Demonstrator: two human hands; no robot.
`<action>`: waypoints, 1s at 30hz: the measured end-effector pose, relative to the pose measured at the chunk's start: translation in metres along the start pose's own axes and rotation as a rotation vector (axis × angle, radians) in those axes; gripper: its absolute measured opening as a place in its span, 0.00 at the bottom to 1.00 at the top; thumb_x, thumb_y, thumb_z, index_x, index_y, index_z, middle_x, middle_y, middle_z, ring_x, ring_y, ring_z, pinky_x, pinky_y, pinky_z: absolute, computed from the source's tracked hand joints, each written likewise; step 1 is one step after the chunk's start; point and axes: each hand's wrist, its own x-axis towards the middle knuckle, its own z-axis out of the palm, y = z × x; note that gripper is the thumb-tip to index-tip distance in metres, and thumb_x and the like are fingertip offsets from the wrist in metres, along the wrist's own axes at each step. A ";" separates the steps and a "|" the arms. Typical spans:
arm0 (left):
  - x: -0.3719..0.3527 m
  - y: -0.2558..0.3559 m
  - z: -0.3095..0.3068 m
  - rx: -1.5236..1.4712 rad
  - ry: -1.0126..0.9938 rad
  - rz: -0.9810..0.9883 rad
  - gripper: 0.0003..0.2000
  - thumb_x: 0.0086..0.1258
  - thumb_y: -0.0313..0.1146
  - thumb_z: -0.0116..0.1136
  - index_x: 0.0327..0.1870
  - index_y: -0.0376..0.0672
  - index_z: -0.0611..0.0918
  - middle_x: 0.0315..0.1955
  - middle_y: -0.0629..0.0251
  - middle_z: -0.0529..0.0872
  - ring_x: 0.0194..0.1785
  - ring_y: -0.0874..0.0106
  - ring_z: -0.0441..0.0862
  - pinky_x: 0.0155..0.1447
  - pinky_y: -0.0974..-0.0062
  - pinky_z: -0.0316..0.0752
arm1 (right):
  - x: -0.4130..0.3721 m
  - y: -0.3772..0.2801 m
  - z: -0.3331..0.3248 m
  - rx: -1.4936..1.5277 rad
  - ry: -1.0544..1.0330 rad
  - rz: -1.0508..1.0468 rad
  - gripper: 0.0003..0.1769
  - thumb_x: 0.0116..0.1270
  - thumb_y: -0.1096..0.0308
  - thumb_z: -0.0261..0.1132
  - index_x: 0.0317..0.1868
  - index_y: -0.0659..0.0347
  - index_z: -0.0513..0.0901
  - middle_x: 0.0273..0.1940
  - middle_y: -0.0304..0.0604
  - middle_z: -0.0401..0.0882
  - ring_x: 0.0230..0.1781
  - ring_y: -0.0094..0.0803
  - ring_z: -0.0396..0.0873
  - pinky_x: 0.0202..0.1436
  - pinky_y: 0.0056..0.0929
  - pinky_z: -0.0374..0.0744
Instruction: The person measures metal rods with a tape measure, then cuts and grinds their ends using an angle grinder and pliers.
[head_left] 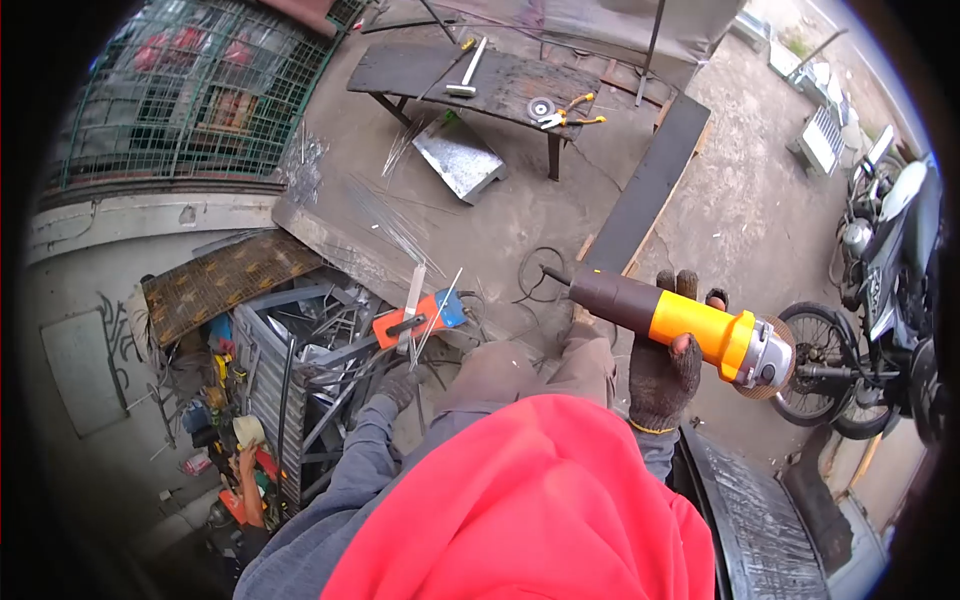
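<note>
My right hand [664, 385], in a dark glove with bare fingertips, is wrapped round a yellow and black angle grinder [690, 325], whose disc end points right. My left hand [400, 386], also gloved, is low at the left beside the metal frames; its fingers are partly hidden and what they hold cannot be made out. Just above it lies an orange and blue tool [420, 318] with thin metal strips across it.
A dark bench [400, 75] holds a hammer [468, 75], pliers [572, 114] and a disc [541, 108]. Sheet metal [458, 155] lies below. A long plank [655, 180] runs beside it. Motorcycle [885, 290] at right; another person's arm [248, 485] at lower left.
</note>
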 end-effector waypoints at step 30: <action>-0.009 0.022 0.097 -0.875 0.303 -0.335 0.29 0.76 0.62 0.46 0.54 0.43 0.84 0.49 0.45 0.88 0.51 0.47 0.85 0.54 0.54 0.75 | 0.098 0.152 0.142 -0.242 -0.460 0.966 0.34 0.66 0.63 0.72 0.71 0.51 0.70 0.64 0.48 0.80 0.68 0.48 0.74 0.76 0.54 0.66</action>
